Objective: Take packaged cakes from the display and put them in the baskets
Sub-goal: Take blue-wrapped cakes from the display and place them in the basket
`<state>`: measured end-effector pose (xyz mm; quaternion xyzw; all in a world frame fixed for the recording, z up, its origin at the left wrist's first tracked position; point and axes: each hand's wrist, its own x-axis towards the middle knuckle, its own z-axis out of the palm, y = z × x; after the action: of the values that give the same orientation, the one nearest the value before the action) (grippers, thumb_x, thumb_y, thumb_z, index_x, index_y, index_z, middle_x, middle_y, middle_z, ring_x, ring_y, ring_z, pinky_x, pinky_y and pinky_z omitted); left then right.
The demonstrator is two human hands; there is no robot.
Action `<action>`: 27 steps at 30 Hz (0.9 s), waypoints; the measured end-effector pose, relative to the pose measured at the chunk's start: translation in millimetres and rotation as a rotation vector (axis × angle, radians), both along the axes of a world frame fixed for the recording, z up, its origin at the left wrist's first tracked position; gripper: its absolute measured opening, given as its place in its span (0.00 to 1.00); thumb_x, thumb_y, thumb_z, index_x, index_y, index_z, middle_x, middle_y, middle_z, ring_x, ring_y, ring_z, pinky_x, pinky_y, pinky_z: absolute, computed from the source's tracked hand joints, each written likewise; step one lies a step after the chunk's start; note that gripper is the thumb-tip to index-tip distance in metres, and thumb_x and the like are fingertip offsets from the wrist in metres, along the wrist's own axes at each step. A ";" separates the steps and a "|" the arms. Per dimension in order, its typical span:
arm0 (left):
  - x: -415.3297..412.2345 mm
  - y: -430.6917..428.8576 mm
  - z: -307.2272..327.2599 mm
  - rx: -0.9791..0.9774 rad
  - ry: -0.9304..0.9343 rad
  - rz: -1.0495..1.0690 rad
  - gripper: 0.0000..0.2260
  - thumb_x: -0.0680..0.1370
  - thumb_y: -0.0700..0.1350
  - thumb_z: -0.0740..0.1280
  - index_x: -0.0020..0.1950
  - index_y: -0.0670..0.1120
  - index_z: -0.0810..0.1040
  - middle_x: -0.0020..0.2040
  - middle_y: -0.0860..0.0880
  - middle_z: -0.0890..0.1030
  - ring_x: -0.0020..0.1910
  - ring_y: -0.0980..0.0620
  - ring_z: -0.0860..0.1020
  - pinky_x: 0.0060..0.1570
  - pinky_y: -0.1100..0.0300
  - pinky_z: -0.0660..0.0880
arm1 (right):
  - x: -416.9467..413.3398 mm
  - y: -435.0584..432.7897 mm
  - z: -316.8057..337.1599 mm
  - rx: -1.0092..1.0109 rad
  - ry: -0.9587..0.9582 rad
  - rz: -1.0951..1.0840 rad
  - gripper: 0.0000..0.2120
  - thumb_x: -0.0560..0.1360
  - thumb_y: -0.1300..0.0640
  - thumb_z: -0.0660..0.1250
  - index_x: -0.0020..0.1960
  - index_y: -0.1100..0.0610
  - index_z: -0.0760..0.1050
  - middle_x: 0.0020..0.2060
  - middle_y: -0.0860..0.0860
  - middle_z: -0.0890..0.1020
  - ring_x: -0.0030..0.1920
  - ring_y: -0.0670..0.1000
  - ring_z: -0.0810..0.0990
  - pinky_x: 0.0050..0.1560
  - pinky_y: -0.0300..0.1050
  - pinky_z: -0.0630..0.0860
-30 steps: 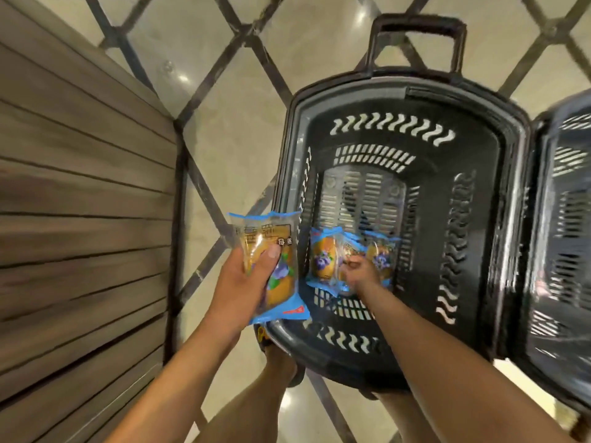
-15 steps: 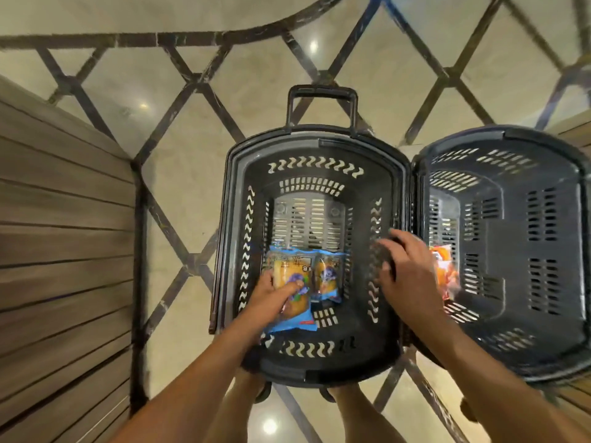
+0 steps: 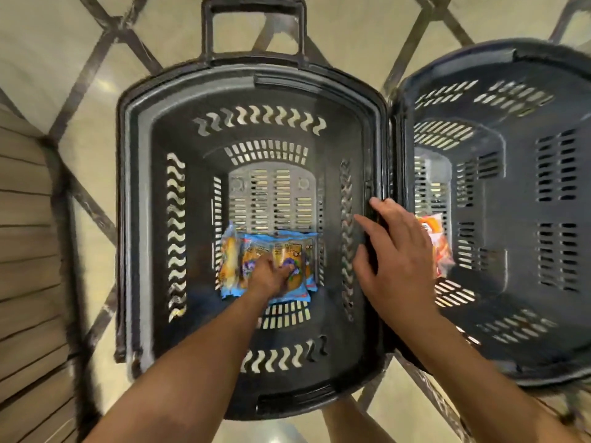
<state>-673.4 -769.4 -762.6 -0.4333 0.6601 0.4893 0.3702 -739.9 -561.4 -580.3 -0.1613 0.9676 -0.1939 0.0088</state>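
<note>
Single head-worn wide-angle view, facing steeply down, close above black slotted plastic basket (image 3: 319, 100), matching basket (image 3: 511, 276) cropped right.

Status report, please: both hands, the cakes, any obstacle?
Left hand holds blue cake pack at left basket bottom. Right hand open, over the basket rims. Orange pack in right basket. Nothing blocking.

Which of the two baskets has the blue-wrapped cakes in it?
The left basket, the one with the upright handle at its far end; the left hand grips one blue-wrapped cake there. The right basket shows only an orange-red packet.
</note>
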 end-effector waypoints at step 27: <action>-129.4 -52.5 612.6 -0.421 0.702 -0.872 0.34 0.79 0.58 0.70 0.81 0.49 0.63 0.79 0.46 0.68 0.76 0.45 0.68 0.74 0.50 0.67 | -101.2 -29.1 482.5 0.108 -0.229 -0.017 0.23 0.76 0.55 0.65 0.72 0.54 0.72 0.70 0.53 0.73 0.72 0.56 0.69 0.72 0.54 0.68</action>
<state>-802.8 -821.9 -150.1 0.0009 0.9428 0.2647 0.2027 -841.1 -590.4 -97.8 -0.1294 0.9706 -0.1587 0.1263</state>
